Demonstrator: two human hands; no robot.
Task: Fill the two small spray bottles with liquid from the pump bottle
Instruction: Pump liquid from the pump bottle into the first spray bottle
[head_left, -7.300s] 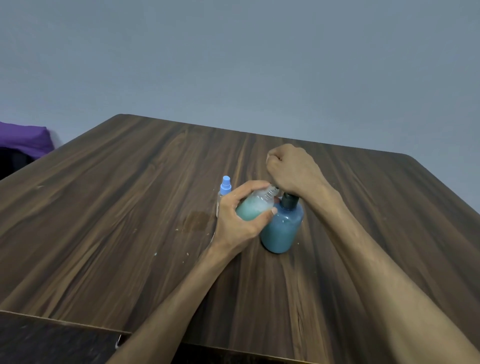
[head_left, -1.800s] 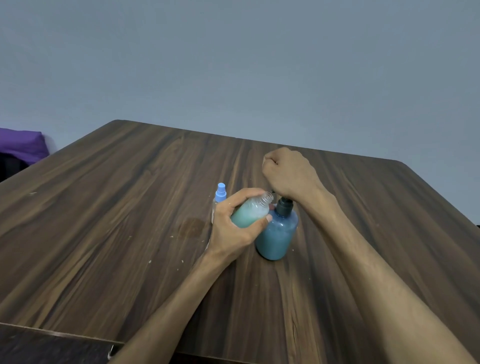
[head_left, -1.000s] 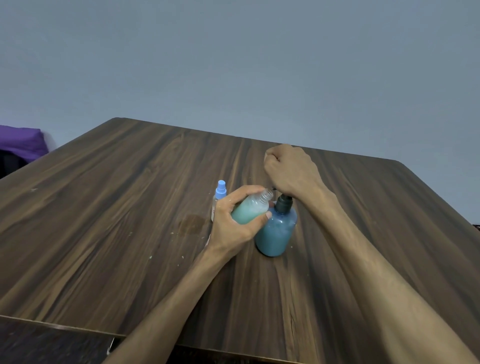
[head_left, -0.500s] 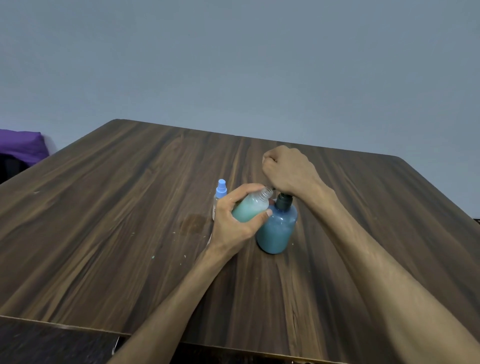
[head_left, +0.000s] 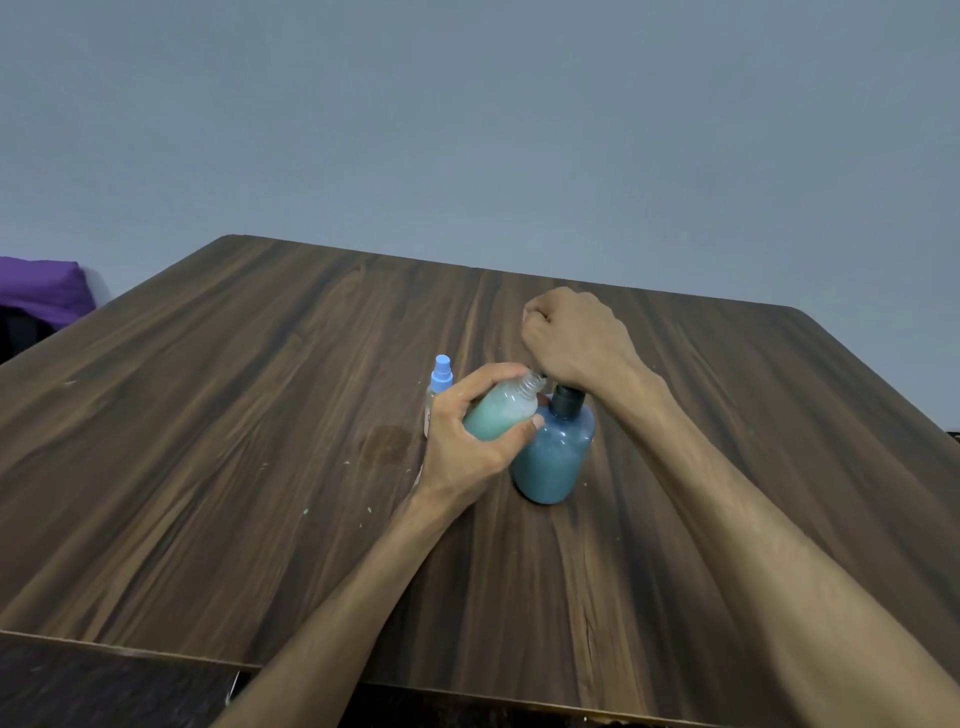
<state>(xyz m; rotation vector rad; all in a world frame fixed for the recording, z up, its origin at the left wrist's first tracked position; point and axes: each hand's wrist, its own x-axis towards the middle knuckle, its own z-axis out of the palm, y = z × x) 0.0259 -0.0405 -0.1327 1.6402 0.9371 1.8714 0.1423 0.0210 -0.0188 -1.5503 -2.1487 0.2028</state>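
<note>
The round blue translucent pump bottle with a dark collar (head_left: 551, 454) stands upright on the dark wood-grain counter (head_left: 208, 415), near its middle. The bottle's lower part looks filled with blue liquid. Its pump head is hidden under the right hand (head_left: 574, 338), which sits on top of it as a clenched fist, knuckles up; whether the fingers wrap the pump head or only press on it cannot be told.

Touching the pump bottle's left shoulder is a small clear plastic spray bottle without its cap (head_left: 503, 413), tilted so that its threaded open neck points up and to the right, right beneath the right hand. It holds pale green-blue liquid through most of its body. The left hand (head_left: 467, 436) grasps it, fingers curled over the top side and thumb pressed against the lower side, lifting it clear of the counter.

Just behind the left hand stands a second small clear spray bottle with a light blue spray cap (head_left: 440, 387), upright on the counter and partly hidden by the fingers; how full it is cannot be told.

A dull wet-looking patch (head_left: 385, 446) lies on the counter just left of the left hand, with a few pale specks scattered near it. A purple cloth (head_left: 39, 288) shows beyond the counter's far left edge, against a plain grey-blue wall (head_left: 467, 130).
</note>
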